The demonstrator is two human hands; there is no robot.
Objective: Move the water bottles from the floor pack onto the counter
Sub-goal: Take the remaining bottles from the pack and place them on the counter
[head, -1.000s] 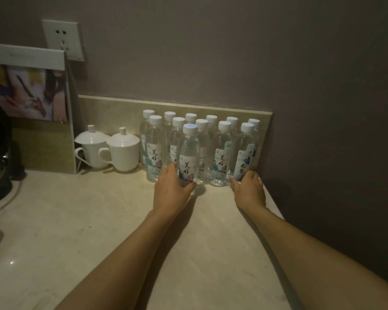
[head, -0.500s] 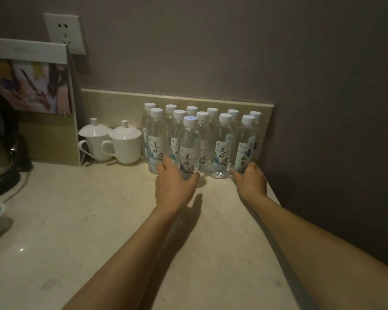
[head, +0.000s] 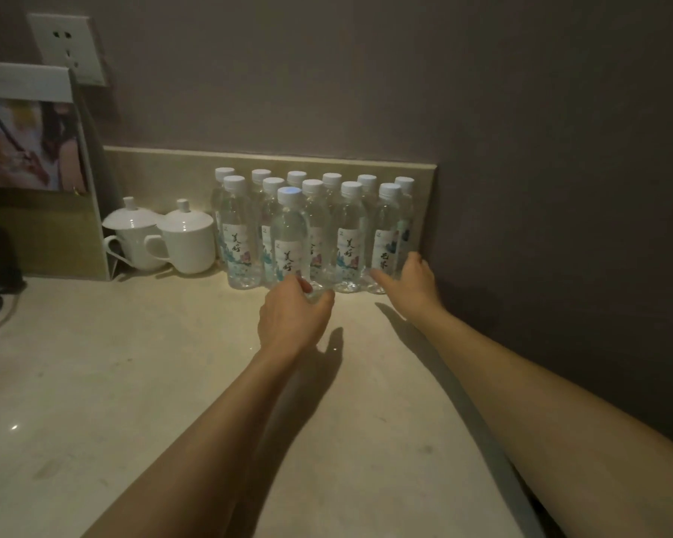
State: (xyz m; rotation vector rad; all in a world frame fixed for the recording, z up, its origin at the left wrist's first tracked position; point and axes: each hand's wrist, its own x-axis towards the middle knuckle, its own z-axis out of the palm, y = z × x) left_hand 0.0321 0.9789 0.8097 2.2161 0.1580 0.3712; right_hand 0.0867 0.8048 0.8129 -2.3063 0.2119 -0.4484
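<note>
Twelve water bottles (head: 350,234) stood upright in a tight group at the back of the desk (head: 133,382), close to the low stone strip (head: 164,168) along the wall. One of them, the front bottle (head: 290,234), stood a little forward of the others.

Both bare arms of the person reached toward this group. The left hand (head: 290,318) lay at the foot of the front bottle, its fingers (head: 302,283) curled around the lower part of that bottle and the thumb on the opposite side, so it gripped the bottle near its base. The bottle rose straight up just beyond these fingers.

The right hand (head: 414,277) was at the right end of the group. Its fingers (head: 381,279) were rather straight and touched the base of the rightmost front bottle (head: 385,242); they pressed against it and did not wrap around it. The side wall (head: 560,188) was just beside this hand.

Well apart from the left hand's fingers, farther to their left, two white lidded cups (head: 187,238) stood touching each other, next to the bottles. Beyond the cups a standing card holder (head: 36,149) leaned at the wall, with a wall socket (head: 69,46) above it.
</note>
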